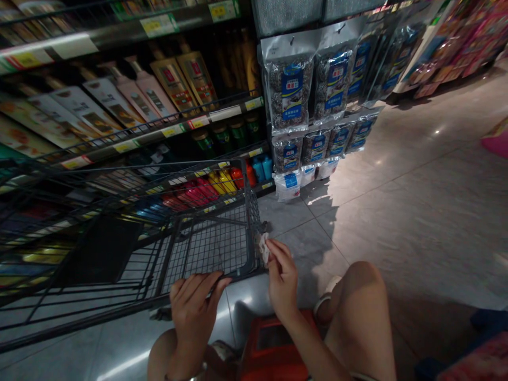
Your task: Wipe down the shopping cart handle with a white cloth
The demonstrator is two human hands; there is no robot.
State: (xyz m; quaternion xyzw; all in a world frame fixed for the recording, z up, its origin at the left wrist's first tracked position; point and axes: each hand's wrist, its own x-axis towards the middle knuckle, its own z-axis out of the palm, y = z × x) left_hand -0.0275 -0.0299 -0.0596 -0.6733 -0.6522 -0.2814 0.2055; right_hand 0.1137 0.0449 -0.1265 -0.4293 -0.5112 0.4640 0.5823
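A dark wire shopping cart (248, 222) stands in front of me, its mesh end nearest my hands. The fingers of my left hand (194, 307) are wrapped over the cart's near top rail, close to the corner. Just right of that corner, my right hand (282, 278) pinches a crumpled white wipe (264, 248) between thumb and fingers. The wipe is up against the cart's end frame; whether it touches the metal I cannot tell. A flat black panel (101, 248) sits inside the cart on the left.
Shelves of pump bottles (145, 90) and coloured bottles (198, 190) line the left, beyond the cart. Packs of metal scourers (291, 92) hang at the shelf end. An orange-red boxy object (273, 354) stands between my legs. Grey tiled floor (416, 211) extends right.
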